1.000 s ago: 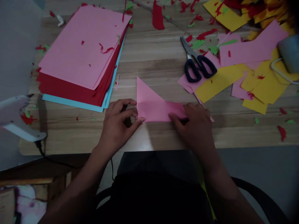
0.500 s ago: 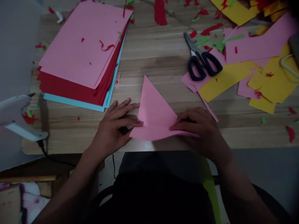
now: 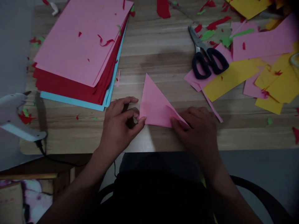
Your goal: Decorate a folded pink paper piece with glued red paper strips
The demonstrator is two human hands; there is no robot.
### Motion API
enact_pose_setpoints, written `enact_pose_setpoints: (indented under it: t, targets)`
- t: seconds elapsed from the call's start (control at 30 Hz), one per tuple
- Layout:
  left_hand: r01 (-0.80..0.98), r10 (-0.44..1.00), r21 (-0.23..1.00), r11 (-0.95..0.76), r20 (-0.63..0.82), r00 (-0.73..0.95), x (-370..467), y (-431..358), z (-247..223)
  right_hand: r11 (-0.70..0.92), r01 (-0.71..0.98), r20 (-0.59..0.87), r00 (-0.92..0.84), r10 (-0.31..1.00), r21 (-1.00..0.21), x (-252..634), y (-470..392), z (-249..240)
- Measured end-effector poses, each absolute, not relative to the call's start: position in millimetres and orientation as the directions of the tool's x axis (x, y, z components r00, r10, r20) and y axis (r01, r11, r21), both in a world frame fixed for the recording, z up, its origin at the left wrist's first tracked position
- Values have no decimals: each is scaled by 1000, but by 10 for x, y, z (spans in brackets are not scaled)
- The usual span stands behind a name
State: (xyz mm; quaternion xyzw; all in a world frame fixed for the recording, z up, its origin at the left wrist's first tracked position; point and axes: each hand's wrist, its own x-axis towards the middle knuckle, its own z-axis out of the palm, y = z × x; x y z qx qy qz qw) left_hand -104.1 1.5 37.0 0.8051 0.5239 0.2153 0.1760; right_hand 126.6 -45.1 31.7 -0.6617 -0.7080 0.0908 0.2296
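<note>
A folded pink paper triangle (image 3: 155, 104) lies on the wooden table (image 3: 161, 59) near its front edge, its tip pointing away from me. My left hand (image 3: 119, 123) pinches the triangle's lower left corner between thumb and forefinger. At the lower right corner my right hand (image 3: 198, 130) presses a folded flap down with its fingertips. Part of the paper's right side is hidden under that hand.
A stack of pink, red and blue sheets (image 3: 79, 53) lies at the back left. Black-handled scissors (image 3: 205, 56) rest on pink and yellow offcuts (image 3: 252, 68) at the right. A white glue gun (image 3: 16, 116) with a cord sits at the left edge. Small red and green scraps litter the table.
The paper was lifted and turned half a second ago and now lies flat again as a narrower triangle. My right hand has folded its right side over.
</note>
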Motion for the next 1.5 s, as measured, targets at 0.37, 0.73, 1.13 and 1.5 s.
enact_pose_setpoints:
  t: [0.37, 0.73, 1.13, 1.5]
  targets:
    - [787, 926, 488, -377, 171, 337, -1058, 13, 378, 136, 880, 199, -48, 979, -455, 1301, -485, 322]
    - [660, 715, 320, -680, 91, 693, -620, -610, 494, 169, 884, 215, -80, 973, -436, 1298, -497, 291]
    - [839, 840, 53, -541, 78, 537, -1047, -543, 627, 136, 888, 245, -28, 969, -439, 1285, -499, 255]
    - [688, 696, 137, -713, 19, 718, -627, -581, 467, -35, 927, 244, 134, 961, -372, 1356, -626, 259]
